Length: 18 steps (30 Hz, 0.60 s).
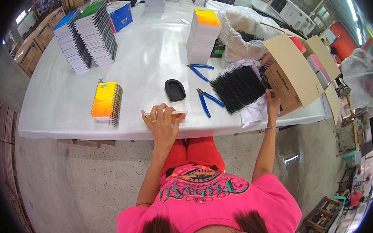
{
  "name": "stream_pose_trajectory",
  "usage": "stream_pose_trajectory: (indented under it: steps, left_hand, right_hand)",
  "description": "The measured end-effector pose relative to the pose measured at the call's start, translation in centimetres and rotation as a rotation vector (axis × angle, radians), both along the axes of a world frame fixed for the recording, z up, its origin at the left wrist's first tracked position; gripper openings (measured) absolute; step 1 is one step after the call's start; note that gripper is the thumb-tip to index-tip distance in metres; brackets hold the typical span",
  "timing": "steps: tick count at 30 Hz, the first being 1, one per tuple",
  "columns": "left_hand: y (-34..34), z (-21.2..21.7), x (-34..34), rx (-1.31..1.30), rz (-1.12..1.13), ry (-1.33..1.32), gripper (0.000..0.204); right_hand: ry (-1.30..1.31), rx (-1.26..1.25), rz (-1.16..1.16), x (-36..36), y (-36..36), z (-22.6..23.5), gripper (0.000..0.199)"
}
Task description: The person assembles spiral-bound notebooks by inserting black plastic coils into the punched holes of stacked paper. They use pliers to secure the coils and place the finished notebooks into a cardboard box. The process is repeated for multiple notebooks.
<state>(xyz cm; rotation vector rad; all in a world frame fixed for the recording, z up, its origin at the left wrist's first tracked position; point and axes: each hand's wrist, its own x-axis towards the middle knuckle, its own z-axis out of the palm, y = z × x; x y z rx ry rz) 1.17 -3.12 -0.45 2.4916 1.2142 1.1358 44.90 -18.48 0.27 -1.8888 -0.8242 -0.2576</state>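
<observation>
My left hand [162, 123] grips an unbound notebook [181, 114] with an orange cover, stood on edge at the table's front. At the right, my right hand [272, 102] pinches the end of a black spiral coil at the side of a pile of black spiral coils [238, 89]. White paper [253, 113] lies under that pile. Two blue-handled cutters [205, 102] rest left of the coils, one behind the other. A black curved holder [175, 90] sits just beyond my left hand. Further left lie yellow-orange notebooks [105, 102] with spiral coils along their sides.
Tall stacks of bound notebooks [96, 34] stand at the back left, near a blue packet [121, 18]. A stack of orange-covered pages [203, 36] stands beyond the cutters. An open cardboard box [291, 76] and a clear plastic bag [243, 32] crowd the right side.
</observation>
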Motion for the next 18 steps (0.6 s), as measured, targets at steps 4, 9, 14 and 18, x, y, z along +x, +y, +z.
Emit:
stream_pose_trajectory:
  steps: [4, 9, 14, 18]
  left_hand:
    - [0.1, -0.1, 0.0, 0.000, 0.004, 0.005, 0.036]
    - [0.2, 0.0, 0.1, -0.012, -0.009, -0.010, 0.035]
    - [0.1, 0.0, 0.0, -0.023, -0.019, -0.008, 0.038]
    - [0.2, 0.2, 0.2, -0.010, -0.023, -0.015, 0.033]
  right_hand:
    - [0.110, 0.060, -0.067, 0.1, 0.6, -0.2, 0.027]
    - [-0.203, -0.062, -0.158, 1.6, 0.8, -1.6, 0.028]
    - [-0.279, -0.047, -0.119, 1.7, 1.0, -2.3, 0.029]
    - [-0.137, -0.090, -0.131, 3.1, 0.5, -2.0, 0.029]
